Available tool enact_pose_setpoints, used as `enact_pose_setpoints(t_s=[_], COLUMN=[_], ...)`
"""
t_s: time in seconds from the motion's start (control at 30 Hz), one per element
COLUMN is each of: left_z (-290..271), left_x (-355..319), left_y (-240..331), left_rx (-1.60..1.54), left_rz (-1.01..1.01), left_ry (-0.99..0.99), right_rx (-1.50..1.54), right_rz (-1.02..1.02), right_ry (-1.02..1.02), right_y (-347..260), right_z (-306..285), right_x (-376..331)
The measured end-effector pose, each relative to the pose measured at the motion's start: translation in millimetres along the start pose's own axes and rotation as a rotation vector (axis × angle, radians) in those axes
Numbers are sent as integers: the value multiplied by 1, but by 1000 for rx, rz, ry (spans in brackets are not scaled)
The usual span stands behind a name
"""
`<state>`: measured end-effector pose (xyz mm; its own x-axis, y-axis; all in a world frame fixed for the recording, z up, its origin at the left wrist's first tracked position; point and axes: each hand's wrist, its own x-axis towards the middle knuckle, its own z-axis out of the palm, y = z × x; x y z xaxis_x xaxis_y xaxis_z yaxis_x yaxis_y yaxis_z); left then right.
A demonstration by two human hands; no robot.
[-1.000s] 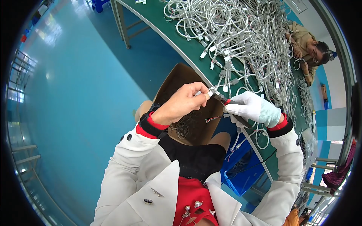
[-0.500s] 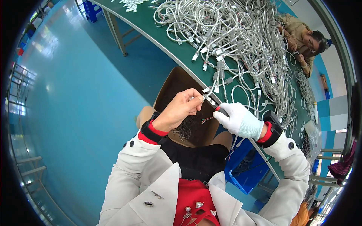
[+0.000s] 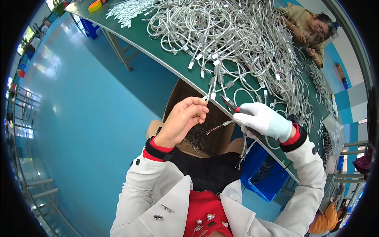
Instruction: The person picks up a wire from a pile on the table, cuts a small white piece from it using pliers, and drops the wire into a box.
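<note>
My bare left hand (image 3: 182, 120) is raised over a brown cardboard box (image 3: 179, 93) on my lap. Its fingertips pinch the tagged end of a grey cable (image 3: 208, 96) at the green table's edge (image 3: 158, 55). My right hand (image 3: 263, 119), in a white glove, grips small cutters (image 3: 230, 105) with a dark tip and red handle, pointing at that cable end. A thin cable (image 3: 219, 126) with bared coloured wires also sticks out leftward from under the gloved hand. Wire scraps (image 3: 195, 138) lie in the box.
A big heap of coiled grey cables (image 3: 237, 35) with white tags covers the table. A blue bin (image 3: 263, 175) stands under the table by my right knee. Another person (image 3: 310, 27) sits at the far side. Blue floor lies to the left.
Both hands have drifted slightly up toward the table edge. The cutters' tip now points at the cable end that my left hand pinches.
</note>
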<state>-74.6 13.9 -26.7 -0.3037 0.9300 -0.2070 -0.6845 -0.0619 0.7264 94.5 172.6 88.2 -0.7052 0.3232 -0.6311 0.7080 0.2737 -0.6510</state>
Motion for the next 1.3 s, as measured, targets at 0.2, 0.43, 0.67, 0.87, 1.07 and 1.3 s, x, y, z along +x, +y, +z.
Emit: enact_pose_setpoints(t_s=[0.2,0.43,0.67,0.87,1.07,1.3], left_z=[10,14,26,18,20,3], left_x=[12,21,16,26,29,31], left_y=[7,1,-6,-9,-5,21], left_rx=[111,511,1414,1631,1792,702], left_rz=[-169,49,570,875,987,301], left_ry=[-2,108,253,342,288,65], right_rx=[33,-220,-198,-151,-245,-164], right_rz=[6,-72,-96,-112,-127,-157], right_ry=[-93,-115,-95,-82,-82,-100], right_y=[5,0,-3,-3,-6,-7], right_z=[-13,-27,-28,-29,-33,-29], right_x=[17,35,38,32,32,32])
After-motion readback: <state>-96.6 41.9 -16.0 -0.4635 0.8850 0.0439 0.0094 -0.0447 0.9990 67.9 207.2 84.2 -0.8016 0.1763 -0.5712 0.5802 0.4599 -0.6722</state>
